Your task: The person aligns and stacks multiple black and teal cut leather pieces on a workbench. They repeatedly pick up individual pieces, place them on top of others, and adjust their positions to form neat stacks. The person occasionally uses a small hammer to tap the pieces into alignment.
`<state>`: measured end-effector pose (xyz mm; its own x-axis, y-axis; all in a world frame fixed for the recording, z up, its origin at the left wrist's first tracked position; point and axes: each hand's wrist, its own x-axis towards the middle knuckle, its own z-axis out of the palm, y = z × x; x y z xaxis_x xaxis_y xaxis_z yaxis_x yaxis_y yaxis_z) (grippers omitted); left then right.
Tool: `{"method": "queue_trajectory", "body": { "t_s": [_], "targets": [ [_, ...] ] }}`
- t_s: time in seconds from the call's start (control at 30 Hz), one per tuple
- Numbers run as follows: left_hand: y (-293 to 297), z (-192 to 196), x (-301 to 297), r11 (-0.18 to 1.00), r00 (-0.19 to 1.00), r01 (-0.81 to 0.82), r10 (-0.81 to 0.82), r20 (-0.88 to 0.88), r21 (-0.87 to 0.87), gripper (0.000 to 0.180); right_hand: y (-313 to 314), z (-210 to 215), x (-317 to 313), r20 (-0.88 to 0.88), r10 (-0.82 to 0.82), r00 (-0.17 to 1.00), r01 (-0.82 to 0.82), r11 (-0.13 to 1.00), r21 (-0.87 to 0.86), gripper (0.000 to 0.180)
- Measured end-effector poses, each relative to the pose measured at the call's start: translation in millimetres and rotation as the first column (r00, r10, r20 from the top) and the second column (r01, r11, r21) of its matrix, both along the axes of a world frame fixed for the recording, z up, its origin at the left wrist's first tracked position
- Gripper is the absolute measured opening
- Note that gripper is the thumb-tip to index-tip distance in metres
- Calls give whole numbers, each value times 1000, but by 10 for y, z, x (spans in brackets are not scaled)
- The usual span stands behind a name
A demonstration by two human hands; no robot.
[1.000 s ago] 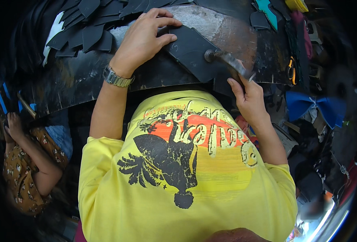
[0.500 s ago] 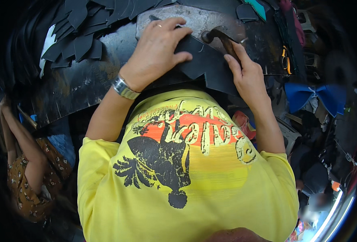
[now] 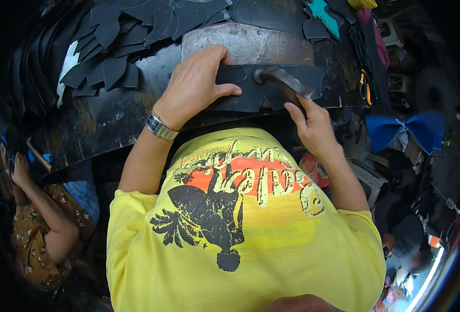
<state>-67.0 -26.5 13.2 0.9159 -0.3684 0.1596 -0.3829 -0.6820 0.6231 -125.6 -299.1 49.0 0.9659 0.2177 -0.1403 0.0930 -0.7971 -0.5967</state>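
A dark flat sheet piece (image 3: 251, 99) with notches along its near edge lies on the table, just in front of a grey metal-looking slab (image 3: 256, 46). My left hand (image 3: 196, 80) rests over the piece's left end, thumb spread away from the bent fingers. Some of those fingertips are hidden. In my right hand (image 3: 313, 122) is the handle of a hammer (image 3: 282, 80). Its head hangs over or touches the middle of the sheet piece; which of the two I cannot tell, as it is slightly blurred.
Several black cut pieces (image 3: 108, 31) are heaped at the far left of the dark table (image 3: 105, 119). A teal piece (image 3: 323, 18) lies far right, above orange-handled scissors (image 3: 365, 88). Blue winged material (image 3: 406, 130) is at right; another person's arm (image 3: 48, 208) shows at left.
The sheet piece has swung from slanting across the slab to lying along the table's near edge, baring more slab. The hammer and both hands have shifted slightly nearer.
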Motion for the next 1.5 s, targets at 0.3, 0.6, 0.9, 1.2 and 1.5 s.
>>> {"method": "queue_trajectory", "body": {
  "t_s": [0.3, 0.6, 0.9, 1.2, 1.5],
  "targets": [
    [115, 96, -204, 998, 999, -40, 40, 0, 54, 47, -109, 195, 18, 307, -197, 931, -14, 821, 571, 46],
    [276, 211, -255, 990, 997, -54, 59, -41, 128, 38, -166, 220, 133, 240, -73, 968, 12, 969, 247, 38],
    [352, 240, -325, 987, 996, -68, 76, -48, 144, 36, 63, 128, 226, 216, 50, 975, -71, 993, 92, 39],
    [374, 257, -346, 985, 995, -83, 89, -35, 148, 33, 140, 106, 195, 48, 17, 999, -18, 1000, 24, 45],
    [355, 273, -357, 979, 992, -92, 106, -69, 180, 34, -25, 82, 42, 178, 18, 984, -25, 999, 35, 43]
  ]
}}
